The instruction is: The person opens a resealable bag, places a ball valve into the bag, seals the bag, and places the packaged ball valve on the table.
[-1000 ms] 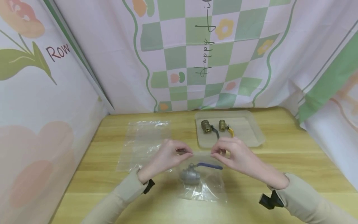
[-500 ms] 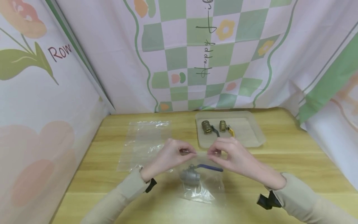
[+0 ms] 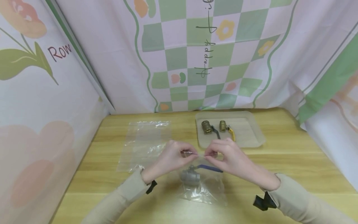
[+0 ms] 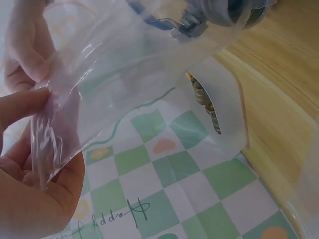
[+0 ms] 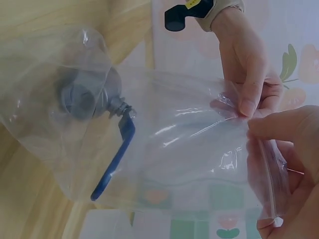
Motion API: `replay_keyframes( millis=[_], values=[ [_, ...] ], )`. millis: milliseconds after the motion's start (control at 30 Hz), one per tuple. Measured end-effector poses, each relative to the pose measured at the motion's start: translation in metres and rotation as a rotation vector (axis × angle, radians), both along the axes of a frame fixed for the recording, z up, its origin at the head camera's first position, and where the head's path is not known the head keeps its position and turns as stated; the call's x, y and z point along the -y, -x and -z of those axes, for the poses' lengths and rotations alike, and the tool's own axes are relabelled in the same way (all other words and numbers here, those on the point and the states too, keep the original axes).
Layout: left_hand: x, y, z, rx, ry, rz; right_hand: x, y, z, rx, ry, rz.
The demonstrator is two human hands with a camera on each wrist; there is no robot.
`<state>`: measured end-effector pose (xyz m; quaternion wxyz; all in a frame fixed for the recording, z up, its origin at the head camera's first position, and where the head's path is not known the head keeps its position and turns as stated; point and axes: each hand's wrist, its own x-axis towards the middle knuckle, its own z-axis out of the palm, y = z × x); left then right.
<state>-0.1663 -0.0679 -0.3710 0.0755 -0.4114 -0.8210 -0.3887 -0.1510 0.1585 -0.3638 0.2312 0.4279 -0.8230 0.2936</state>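
A clear plastic zip bag (image 3: 204, 189) holds a grey metal ball valve (image 3: 190, 176) with a blue lever handle (image 3: 208, 168). My left hand (image 3: 174, 157) pinches the bag's top edge between thumb and fingers. Close beside it, my right hand (image 3: 230, 155) pinches the same edge, the fingertips of both hands nearly meeting. In the right wrist view the bag's top strip (image 5: 271, 179) runs between the right thumb and fingers, and the valve (image 5: 87, 94) lies at the bag's far end. Bag film (image 4: 55, 129) also shows gripped in the left wrist view.
Behind the right hand stands a translucent tray (image 3: 251, 130) with two brass valves, one with a black lever (image 3: 207, 127), the other with a yellow lever (image 3: 222, 126). Another clear bag (image 3: 145, 140) lies flat on the wooden table (image 3: 92, 186) at left. Printed curtains (image 3: 123, 77) enclose the back and sides.
Along the bag's top edge, both hands have moved toward each other, the right hand shifting left and the left hand slightly right. The bag and valve stay nearly in place.
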Motion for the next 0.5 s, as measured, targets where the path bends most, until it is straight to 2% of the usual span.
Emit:
replay_keyframes(
  millis=[167,333,500],
  values=[
    [-0.0012,-0.0005,-0.0006,-0.008,-0.001,0.027,0.0031,-0.0002,0.001,0.014,-0.001,-0.012],
    [-0.0001,-0.0011,-0.0011,0.017,-0.02,0.035,0.0043,-0.0012,0.001,-0.014,0.012,-0.014],
    [0.0044,-0.0011,-0.0023,0.042,-0.022,0.038,0.0035,-0.0008,0.0005,-0.033,-0.009,0.018]
  ],
)
